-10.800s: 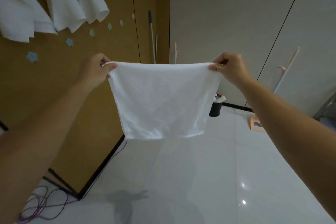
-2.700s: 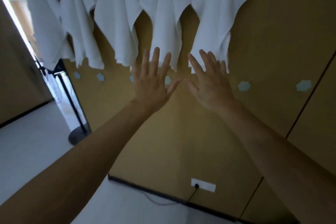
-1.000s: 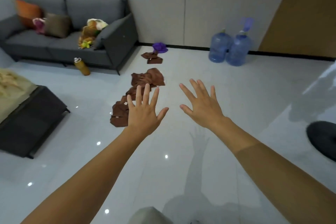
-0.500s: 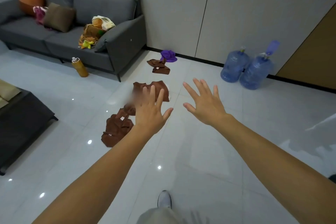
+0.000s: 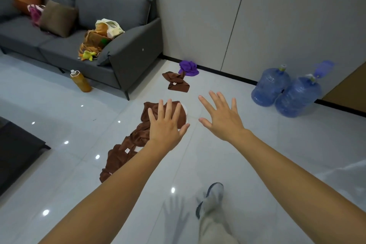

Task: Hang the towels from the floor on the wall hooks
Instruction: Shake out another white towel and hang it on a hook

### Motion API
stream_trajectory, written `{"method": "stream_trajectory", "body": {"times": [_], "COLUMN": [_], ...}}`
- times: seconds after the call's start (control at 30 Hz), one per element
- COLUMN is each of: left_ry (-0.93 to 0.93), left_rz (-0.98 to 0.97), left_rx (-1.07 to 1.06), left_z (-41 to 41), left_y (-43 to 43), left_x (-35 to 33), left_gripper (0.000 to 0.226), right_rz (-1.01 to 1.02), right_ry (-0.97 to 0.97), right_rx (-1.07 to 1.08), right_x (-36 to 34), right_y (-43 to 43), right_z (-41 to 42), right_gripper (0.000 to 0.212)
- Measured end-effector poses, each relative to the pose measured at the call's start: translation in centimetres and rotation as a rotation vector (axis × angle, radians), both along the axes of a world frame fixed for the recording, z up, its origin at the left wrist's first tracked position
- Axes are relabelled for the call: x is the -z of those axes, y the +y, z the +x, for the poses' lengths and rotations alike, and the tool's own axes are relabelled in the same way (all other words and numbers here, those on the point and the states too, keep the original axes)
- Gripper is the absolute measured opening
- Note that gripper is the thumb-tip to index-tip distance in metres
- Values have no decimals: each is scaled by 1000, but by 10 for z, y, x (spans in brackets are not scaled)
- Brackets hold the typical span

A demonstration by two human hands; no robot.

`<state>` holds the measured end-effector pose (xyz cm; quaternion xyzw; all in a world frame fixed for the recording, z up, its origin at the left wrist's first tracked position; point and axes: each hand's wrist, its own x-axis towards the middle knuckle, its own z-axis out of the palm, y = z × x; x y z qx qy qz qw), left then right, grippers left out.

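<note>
Several brown towels (image 5: 122,156) lie in a crumpled line on the glossy white floor, from the middle toward the lower left. Farther off, another brown towel (image 5: 177,82) lies near the wall with a purple cloth (image 5: 188,67) just behind it. My left hand (image 5: 166,127) is stretched out in the air with fingers spread, in front of the nearest brown pile, and holds nothing. To its right my right hand (image 5: 221,117) is spread the same way and is also empty. No wall hooks are in view.
A grey sofa (image 5: 126,53) with cushions and a bag stands at the left. An amber bottle (image 5: 80,81) stands on the floor beside it. Two blue water jugs (image 5: 285,89) stand by the right wall. A dark low table (image 5: 17,150) sits at the left edge. My shoe (image 5: 210,198) is below.
I turned from the wall of hung white towels toward the room, and the brown towels have come closer. Both hands stay spread and empty.
</note>
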<state>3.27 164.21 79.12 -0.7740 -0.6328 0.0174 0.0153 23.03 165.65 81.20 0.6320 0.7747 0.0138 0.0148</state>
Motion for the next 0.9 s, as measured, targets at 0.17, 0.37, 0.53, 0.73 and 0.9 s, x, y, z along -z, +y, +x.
{"method": "stream_trajectory", "body": {"times": [0.17,0.37,0.53,0.73,0.9], "left_ry": [52,88,93,61,66], "left_rz": [-27,-67,-85,-99,-136], "left_rx": [-67,-142,-179,-256,-299], "left_z": [32,66,74,54,33], "left_y": [113,245,338,461,558], "left_x": [12,10,17,52,83], "left_gripper": [78,78,79,78,78], "right_rz": [-42,-80,-91,-116,-100], "right_ry": [13,-25,-41,-93,-114], "right_rx": [-32,-124,-174,-236,-326], "right_x": [16,12,19,48,73], "right_y": [121,261,370,504,620], "right_z": [32,68,74,57,28], "right_gripper": [72,71,71,70,71]}}
